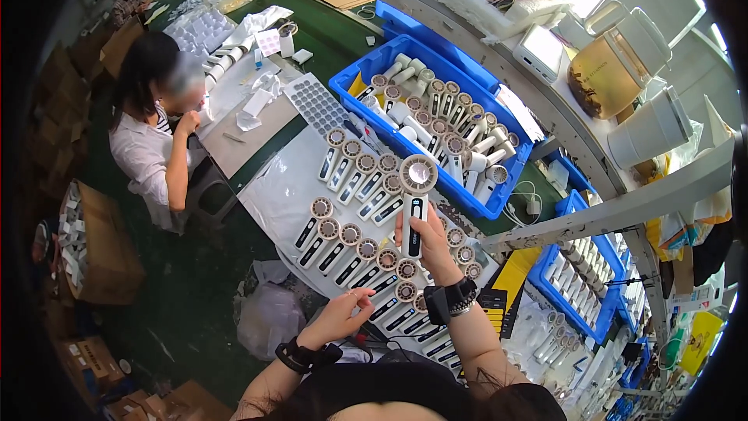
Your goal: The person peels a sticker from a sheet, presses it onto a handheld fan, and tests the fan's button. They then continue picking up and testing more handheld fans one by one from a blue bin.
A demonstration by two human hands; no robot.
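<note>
My right hand (427, 238) is wrapped round the handle of a white handheld fan (418, 175), held upright above the table with its round grille up and a dark strip down the handle. Nothing shows in my left hand (343, 318); its loosely bent fingers are apart, close to the table's near edge. Beside it, rows of similar handheld fans (349, 232) lie on the white-covered table (269, 187), heads pointing away from me. My right forearm hides part of the rows.
Beyond the rows stands a blue crate (366, 68) heaped with more fans. A tray of round pieces (318, 105) lies left of it. At the left, a person (160, 140) sits at the table. More blue crates (580, 288) and a metal post (615, 195) are to the right.
</note>
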